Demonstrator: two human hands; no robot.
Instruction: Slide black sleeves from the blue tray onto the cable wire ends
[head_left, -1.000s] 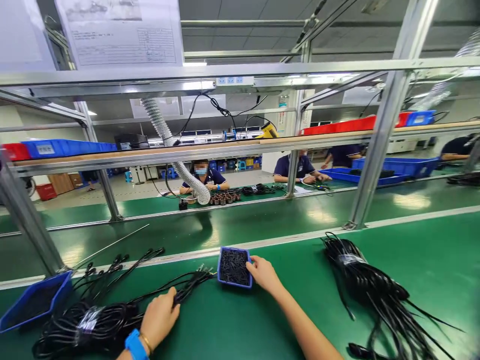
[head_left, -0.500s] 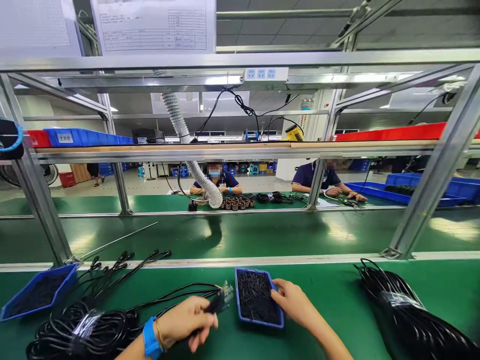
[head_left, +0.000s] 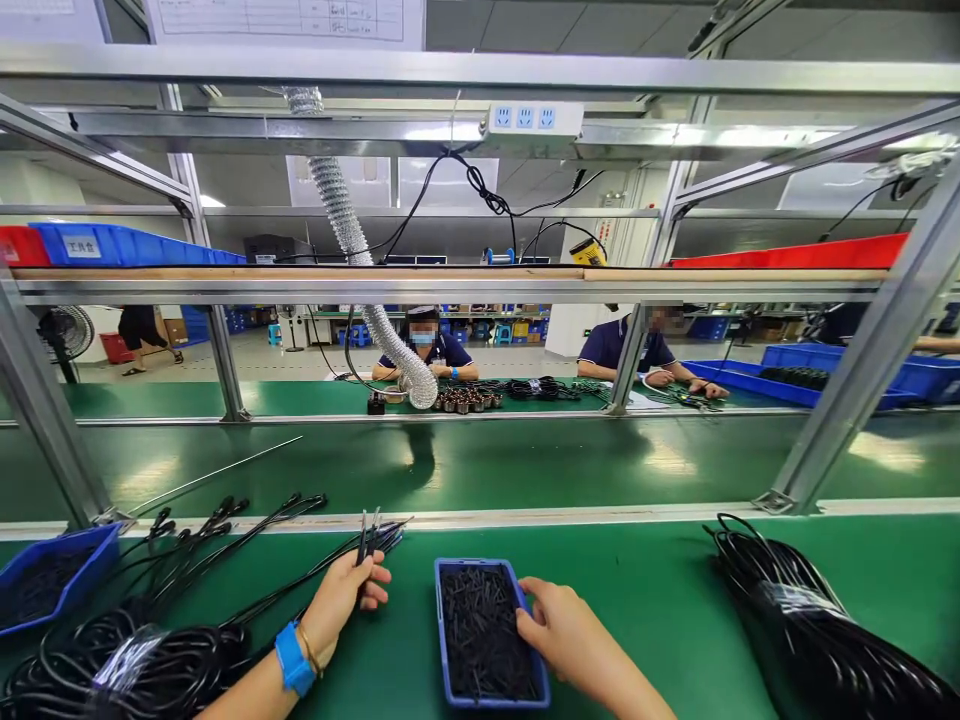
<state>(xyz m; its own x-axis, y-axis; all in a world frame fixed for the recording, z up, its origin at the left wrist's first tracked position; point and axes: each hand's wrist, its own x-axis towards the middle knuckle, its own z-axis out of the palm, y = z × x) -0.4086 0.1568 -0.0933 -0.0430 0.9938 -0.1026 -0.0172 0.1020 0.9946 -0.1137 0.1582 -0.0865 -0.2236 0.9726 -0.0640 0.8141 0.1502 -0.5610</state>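
Note:
My left hand, with a blue band on its wrist, is closed on a pair of tweezers whose tips point up. Beside those tips lie the ends of thin black cables. A blue tray of short black pieces stands at the front centre. My right hand grips the tray's right rim between thumb and fingers. Left of my left hand is a coiled black cable bundle tied with clear wrap.
Another blue tray sits at the far left. A black cable bundle lies at right. Metal posts rise behind the green bench. Two people sit across it. A silver duct hangs at centre.
The tray and my right hand are nearer the front edge. My left hand has moved left, away from the tray, and its tool points upward now. The camera view has shifted slightly.

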